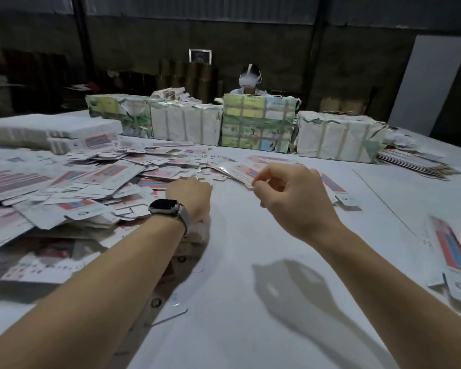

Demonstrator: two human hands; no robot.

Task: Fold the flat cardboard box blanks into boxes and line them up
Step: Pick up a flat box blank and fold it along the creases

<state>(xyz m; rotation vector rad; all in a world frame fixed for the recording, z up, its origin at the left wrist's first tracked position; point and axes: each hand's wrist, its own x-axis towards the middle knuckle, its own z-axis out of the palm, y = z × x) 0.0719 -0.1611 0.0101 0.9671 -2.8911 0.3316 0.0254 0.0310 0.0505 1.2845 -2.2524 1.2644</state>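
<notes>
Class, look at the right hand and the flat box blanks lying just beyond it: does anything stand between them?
Nothing visible does. The right hand hovers, fingers curled, at the near edge of the flat box blanks, with only bare table below.
</notes>
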